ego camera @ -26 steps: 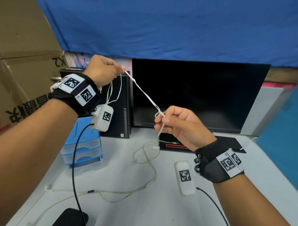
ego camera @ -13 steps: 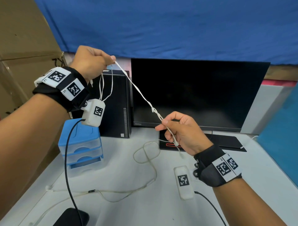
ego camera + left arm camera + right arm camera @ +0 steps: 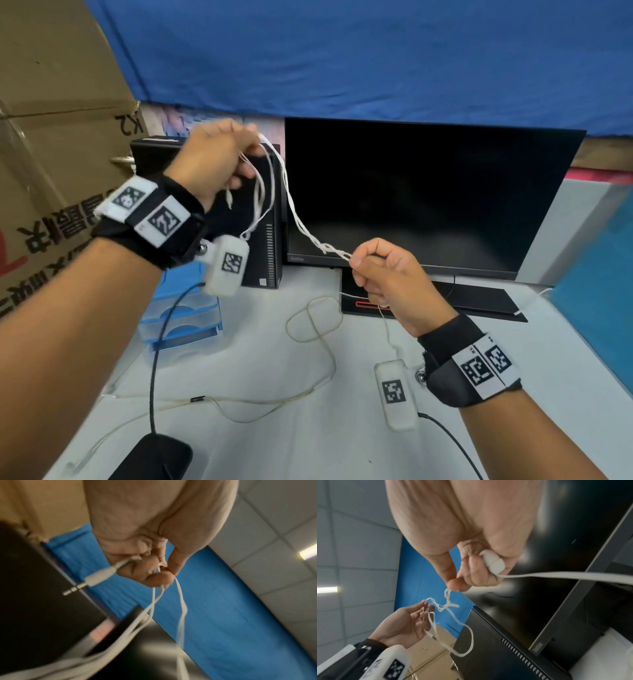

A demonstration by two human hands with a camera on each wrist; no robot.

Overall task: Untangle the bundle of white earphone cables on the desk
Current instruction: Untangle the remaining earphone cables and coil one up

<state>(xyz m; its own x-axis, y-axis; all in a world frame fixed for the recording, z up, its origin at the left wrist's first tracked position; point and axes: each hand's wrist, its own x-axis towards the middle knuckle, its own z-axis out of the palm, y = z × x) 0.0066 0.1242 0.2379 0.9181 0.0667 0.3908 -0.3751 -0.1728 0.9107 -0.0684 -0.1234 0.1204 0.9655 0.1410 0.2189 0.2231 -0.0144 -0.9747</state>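
A white earphone cable [image 3: 294, 212] hangs slack in the air between my two hands, twisted on itself near its lower end [image 3: 330, 248]. My left hand [image 3: 219, 161] is raised at upper left and pinches the cable's top between thumb and fingers [image 3: 173, 563]; loops [image 3: 260, 202] and the jack plug [image 3: 96, 578] dangle below it. My right hand [image 3: 383, 274] is lower, in front of the monitor, and pinches the twisted part [image 3: 448, 595] with thumb and forefinger. Its curled fingers also hold a white earbud piece [image 3: 493, 561].
A second pale cable [image 3: 315, 322] lies looped on the white desk [image 3: 267, 445]. A black monitor [image 3: 428, 192] and its stand [image 3: 479, 301], a black PC tower [image 3: 267, 246], blue drawers [image 3: 185, 318] and cardboard boxes [image 3: 51, 137] stand behind. A black object [image 3: 154, 459] lies at the front.
My left hand has come down and in toward the right hand, so the taut cable has gone slack and sags. The right hand keeps its pinch at about the same place.
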